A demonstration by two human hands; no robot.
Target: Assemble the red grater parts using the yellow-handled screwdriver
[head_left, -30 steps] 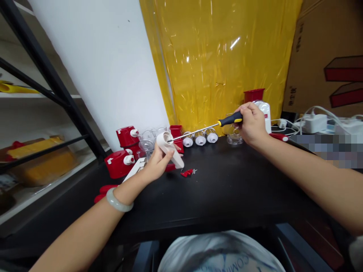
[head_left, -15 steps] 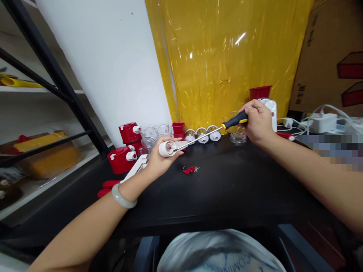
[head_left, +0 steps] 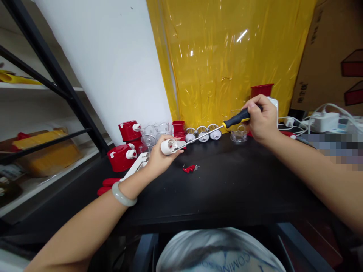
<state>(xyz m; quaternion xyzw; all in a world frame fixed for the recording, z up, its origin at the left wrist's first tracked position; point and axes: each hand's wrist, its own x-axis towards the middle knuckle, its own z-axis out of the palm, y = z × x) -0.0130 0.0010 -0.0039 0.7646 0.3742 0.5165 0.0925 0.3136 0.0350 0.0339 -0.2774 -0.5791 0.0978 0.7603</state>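
White hollow housing (head_left: 165, 147), wrapped by the left hand (head_left: 159, 159), has tipped its mouth viewer-ward, presumably easing access for the screwdriver (head_left: 236, 118) at its rim, clasped by the right hand (head_left: 262, 118).

Open front-centre desk; back and left crowded, screwdriver across the middle.
Free stretch of desk (head_left: 227, 192) between the forearms, running to the front edge; only the small red piece (head_left: 189, 169) and metal bits near its far end. Screwdriver (head_left: 237, 118) bars the gap between left hand (head_left: 159, 156) and right hand (head_left: 262, 117); clearance under shaft can't be told. Behind: row of cylinders (head_left: 202, 134), clear part (head_left: 238, 136), then yellow sheeting (head_left: 210, 64). Left blocked by red housings (head_left: 120, 158), clear cups (head_left: 150, 132); right edge by cables, white adapter (head_left: 326, 121).
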